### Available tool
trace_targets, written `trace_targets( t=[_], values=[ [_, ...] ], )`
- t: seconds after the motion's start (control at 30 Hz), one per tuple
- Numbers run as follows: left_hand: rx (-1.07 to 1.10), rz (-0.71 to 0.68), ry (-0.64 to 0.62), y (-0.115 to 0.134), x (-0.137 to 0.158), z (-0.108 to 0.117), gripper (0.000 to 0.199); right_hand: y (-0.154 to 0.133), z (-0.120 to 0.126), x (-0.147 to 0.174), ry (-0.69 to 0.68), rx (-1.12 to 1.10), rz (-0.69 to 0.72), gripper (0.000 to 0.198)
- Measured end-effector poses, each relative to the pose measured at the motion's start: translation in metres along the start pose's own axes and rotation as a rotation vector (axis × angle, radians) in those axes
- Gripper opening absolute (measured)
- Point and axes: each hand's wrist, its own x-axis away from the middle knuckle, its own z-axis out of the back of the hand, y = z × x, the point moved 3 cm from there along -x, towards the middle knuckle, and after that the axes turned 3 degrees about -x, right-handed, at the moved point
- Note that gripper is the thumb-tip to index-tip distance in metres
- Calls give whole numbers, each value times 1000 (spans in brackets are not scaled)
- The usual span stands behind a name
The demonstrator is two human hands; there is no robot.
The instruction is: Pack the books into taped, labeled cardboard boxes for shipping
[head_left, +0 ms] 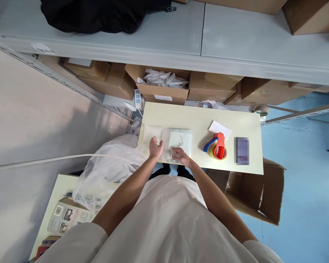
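On the cream table (235, 124) lies a flat, clear plastic packet (181, 137) with pale contents. A translucent plastic sheet or flap (152, 132) stretches to the left from it. My left hand (155, 148) is over that flap, thumb apart from the fingers and nothing seen in its grasp. Resting on the packet's lower part is my right hand (181, 157), with its fingers stretched to the left across the surface. Right of the packet stands a red and blue tape dispenser (219, 146) with a roll of yellowish tape.
A white card (219, 128) and a blurred purple rectangle (241, 151) lie at the table's right. Behind, an open carton (164, 90) holds white pieces under a grey shelf (153, 40). Plastic bags (104, 164) bulge at left; an open cardboard box (268, 190) stands at lower right.
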Motion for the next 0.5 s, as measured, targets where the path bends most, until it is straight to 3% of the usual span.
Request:
trace_targets(
  t=[0.1,0.17,0.27,0.37,0.5],
  values=[
    [-242,-193,-123,3,11,-14,44,0,0,1,75,72,93,42],
    [-342,-174,-219,-2,15,-26,34,1,4,6,133,125,140,40],
    [-351,-116,-262,-9,14,-34,23,9,22,19,416,169,124,44],
    [-314,-92,-279,-14,9,-33,24,21,39,30,678,132,-16,54],
    [-225,-60,-247,-21,9,-30,31,24,47,26,510,-158,-101,56]
  ],
)
